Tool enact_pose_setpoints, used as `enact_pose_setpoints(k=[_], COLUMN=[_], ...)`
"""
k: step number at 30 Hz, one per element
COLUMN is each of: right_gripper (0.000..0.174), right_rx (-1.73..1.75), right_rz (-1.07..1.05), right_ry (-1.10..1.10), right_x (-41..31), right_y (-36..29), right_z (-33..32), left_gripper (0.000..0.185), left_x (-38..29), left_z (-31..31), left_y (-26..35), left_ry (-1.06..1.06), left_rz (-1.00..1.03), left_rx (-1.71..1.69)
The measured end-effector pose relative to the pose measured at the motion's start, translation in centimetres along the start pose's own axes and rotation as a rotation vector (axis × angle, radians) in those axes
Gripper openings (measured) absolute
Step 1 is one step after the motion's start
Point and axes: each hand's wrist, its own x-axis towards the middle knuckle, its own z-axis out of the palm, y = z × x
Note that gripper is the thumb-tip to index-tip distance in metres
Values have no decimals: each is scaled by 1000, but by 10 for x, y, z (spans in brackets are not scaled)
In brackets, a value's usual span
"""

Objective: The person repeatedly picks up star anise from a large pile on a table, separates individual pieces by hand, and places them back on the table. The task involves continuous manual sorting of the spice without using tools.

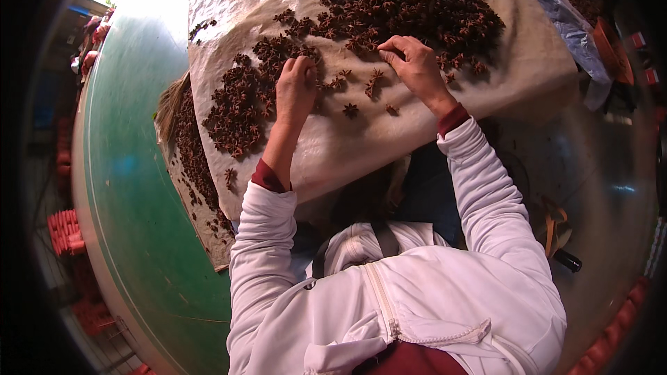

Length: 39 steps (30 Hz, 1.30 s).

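Observation:
A large heap of dried star anise lies towards the far side of a cloth-covered table. A smaller star anise pile spreads over its left part. My left hand is curled at the right edge of the smaller pile; its fingertips are hidden. At the near edge of the big heap, my right hand has thumb and forefinger brought together. Whether either hand has a piece in it cannot be made out. Between the hands lie a few loose pieces, among them a single star anise.
Below the table's left edge, more star anise lies on a sheet beside a straw broom. Clear plastic sheeting and an orange-brown container are at right. Green floor extends left, with red stacked objects beyond.

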Motion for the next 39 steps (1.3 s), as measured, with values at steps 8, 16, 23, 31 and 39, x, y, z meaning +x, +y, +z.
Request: enact_pose_setpoints(k=[8,16,23,31,39], right_gripper=[10,10,7,7,10], right_rx=[73,243,234,191,-2], right_rz=[104,-26,2,30,-33], right_ry=[60,-167,-375,-85,-201], right_x=[-36,-59,-90,-57,-69], right_y=[-41,-67,-107,-75,-87], right_z=[1,26,12,13,4], left_gripper=[10,23,17,27,11], left_x=[-3,-75,-52,-48,-29], left_z=[-47,-48,-37,-20,-11], left_y=[-6,64,48,65,40], left_ry=[29,-229,201,-208,114], left_rz=[-78,-310,-591,-480,-564], left_rx=[228,-703,-934,-1223,-709])
